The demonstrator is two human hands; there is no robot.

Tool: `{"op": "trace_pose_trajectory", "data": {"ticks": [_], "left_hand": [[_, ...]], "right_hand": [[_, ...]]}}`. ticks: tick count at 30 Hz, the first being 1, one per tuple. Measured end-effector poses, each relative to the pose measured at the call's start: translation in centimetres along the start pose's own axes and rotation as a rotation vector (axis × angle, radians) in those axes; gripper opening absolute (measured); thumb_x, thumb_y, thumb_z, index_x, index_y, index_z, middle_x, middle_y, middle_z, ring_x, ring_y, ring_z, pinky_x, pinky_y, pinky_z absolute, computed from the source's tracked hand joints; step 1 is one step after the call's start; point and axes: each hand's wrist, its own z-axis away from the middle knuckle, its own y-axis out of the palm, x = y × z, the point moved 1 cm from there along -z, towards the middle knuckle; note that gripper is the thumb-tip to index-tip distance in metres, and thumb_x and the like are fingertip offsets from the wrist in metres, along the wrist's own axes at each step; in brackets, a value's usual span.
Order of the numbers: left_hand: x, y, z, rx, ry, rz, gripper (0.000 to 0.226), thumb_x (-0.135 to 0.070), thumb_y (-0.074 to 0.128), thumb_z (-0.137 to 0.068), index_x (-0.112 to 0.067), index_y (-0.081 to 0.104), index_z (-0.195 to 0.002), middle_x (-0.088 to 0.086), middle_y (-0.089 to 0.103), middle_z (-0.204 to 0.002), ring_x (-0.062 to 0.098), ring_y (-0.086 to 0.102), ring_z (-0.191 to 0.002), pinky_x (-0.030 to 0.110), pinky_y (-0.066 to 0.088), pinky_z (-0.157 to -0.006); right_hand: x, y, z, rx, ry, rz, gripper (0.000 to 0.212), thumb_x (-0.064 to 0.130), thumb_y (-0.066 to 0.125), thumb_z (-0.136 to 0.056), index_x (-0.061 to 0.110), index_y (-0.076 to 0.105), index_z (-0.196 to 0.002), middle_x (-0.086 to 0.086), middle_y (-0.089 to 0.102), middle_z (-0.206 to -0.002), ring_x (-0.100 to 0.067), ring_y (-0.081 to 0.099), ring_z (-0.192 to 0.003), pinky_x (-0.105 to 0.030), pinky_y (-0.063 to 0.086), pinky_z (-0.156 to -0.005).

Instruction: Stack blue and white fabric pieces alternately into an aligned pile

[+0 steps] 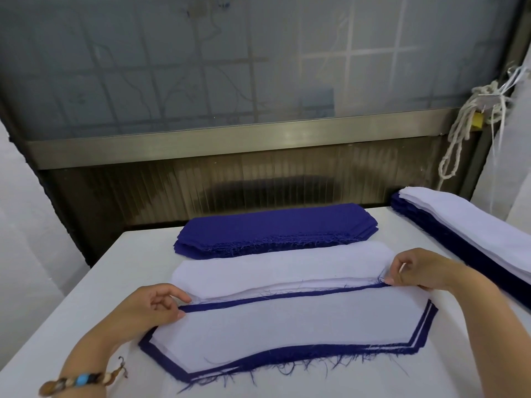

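Head view: we are pinching the far long edge of the top white curved fabric piece [287, 331] on the blue-and-white fabric pile [330, 351] at lower centre, left hand [155, 308] at its left end, right hand [416, 268] at its right, its long axis lying left-right between our fingers [175, 313].
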Motion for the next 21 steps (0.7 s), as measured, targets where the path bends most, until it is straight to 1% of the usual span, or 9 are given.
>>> {"op": "trace_pose_trajectory", "data": {"ticks": [5, 8, 9, 11, 13, 14, 17, 19, 21], "left_hand": [[-0.1, 0.1, 0.0, 0.007, -0.013, 0.005, 0.020, -0.008, 0.076, -0.081, -0.027, 0.077, -0.088, 0.007, 0.072, -0.084, 0.013, 0.066, -0.071, 0.017, 0.054, -0.073], [-0.3, 0.1, 0.2, 0.010, -0.002, -0.004, 0.022, -0.006, 0.075, -0.081, -0.028, 0.077, -0.087, 0.006, 0.072, -0.085, 0.014, 0.064, -0.072, 0.018, 0.053, -0.074], [-0.3, 0.2, 0.2, -0.021, 0.019, -0.032, 0.022, -0.007, 0.076, -0.080, -0.028, 0.077, -0.086, 0.005, 0.071, -0.085, 0.016, 0.063, -0.074, 0.019, 0.053, -0.074], [-0.7, 0.2, 0.1, -0.153, 0.097, -0.130, 0.023, -0.010, 0.077, -0.080, -0.033, 0.075, -0.085, -0.001, 0.068, -0.084, 0.016, 0.059, -0.076, 0.020, 0.050, -0.072], [-1.1, 0.3, 0.2, -0.269, 0.195, -0.171, 0.025, -0.015, 0.077, -0.080, -0.040, 0.073, -0.084, -0.005, 0.064, -0.079, 0.015, 0.057, -0.070, 0.019, 0.049, -0.068], [-1.3, 0.5, 0.2, -0.286, 0.225, -0.152, 0.024, -0.018, 0.076, -0.081, -0.042, 0.072, -0.083, -0.006, 0.064, -0.078, 0.015, 0.059, -0.068, 0.018, 0.049, -0.066], [-1.8, 1.1, 0.2, -0.232, 0.208, -0.034, 0.018, -0.020, 0.070, -0.087, -0.038, 0.072, -0.083, -0.003, 0.068, -0.076, 0.013, 0.062, -0.061, 0.018, 0.052, -0.059], [-2.0, 1.5, 0.1, -0.168, 0.151, 0.029, 0.022, -0.016, 0.063, -0.092, -0.031, 0.075, -0.081, 0.005, 0.070, -0.073, 0.013, 0.059, -0.053, 0.018, 0.051, -0.055], [-2.2, 1.8, 0.1, -0.078, 0.090, 0.061, 0.023, -0.017, 0.059, -0.094, -0.024, 0.076, -0.080, 0.010, 0.070, -0.070, 0.013, 0.060, -0.053, 0.021, 0.051, -0.055]], "right_hand": [[-0.5, 0.2, -0.3, 0.048, 0.016, -0.003, 0.028, 0.034, 0.084, -0.071, 0.014, 0.069, -0.084, -0.003, 0.060, -0.075, -0.017, 0.049, -0.064, -0.021, 0.040, -0.050], [-0.7, 0.2, -0.5, 0.046, -0.023, 0.017, 0.032, 0.033, 0.086, -0.068, 0.014, 0.069, -0.087, -0.003, 0.059, -0.073, -0.016, 0.048, -0.065, -0.022, 0.040, -0.055], [-0.8, 0.2, -0.6, 0.028, -0.051, 0.040, 0.030, 0.033, 0.086, -0.068, 0.015, 0.069, -0.085, -0.001, 0.057, -0.072, -0.015, 0.047, -0.065, -0.022, 0.039, -0.057], [-0.8, 0.2, -0.7, -0.018, -0.113, 0.083, 0.026, 0.035, 0.085, -0.069, 0.019, 0.067, -0.080, 0.003, 0.051, -0.070, -0.012, 0.044, -0.065, -0.021, 0.036, -0.060], [-0.3, 0.3, -0.7, -0.036, -0.168, 0.066, 0.026, 0.035, 0.084, -0.070, 0.019, 0.066, -0.079, 0.003, 0.050, -0.070, -0.011, 0.043, -0.065, -0.021, 0.036, -0.061], [0.0, 0.4, -0.7, -0.038, -0.190, 0.046, 0.026, 0.035, 0.084, -0.070, 0.018, 0.066, -0.080, 0.004, 0.052, -0.068, -0.011, 0.044, -0.064, -0.020, 0.037, -0.061], [1.0, 0.9, -0.3, 0.008, -0.224, -0.048, 0.025, 0.032, 0.079, -0.077, 0.014, 0.063, -0.079, 0.006, 0.058, -0.060, -0.006, 0.047, -0.053, -0.016, 0.038, -0.053], [1.7, 1.3, 0.1, 0.088, -0.216, -0.106, 0.026, 0.033, 0.074, -0.082, 0.011, 0.061, -0.079, -0.002, 0.060, -0.061, -0.012, 0.047, -0.052, -0.019, 0.039, -0.050], [2.2, 1.9, 0.6, 0.195, -0.197, -0.147, 0.024, 0.031, 0.070, -0.087, 0.011, 0.061, -0.077, -0.007, 0.065, -0.064, -0.016, 0.053, -0.051, -0.022, 0.042, -0.048]]}}
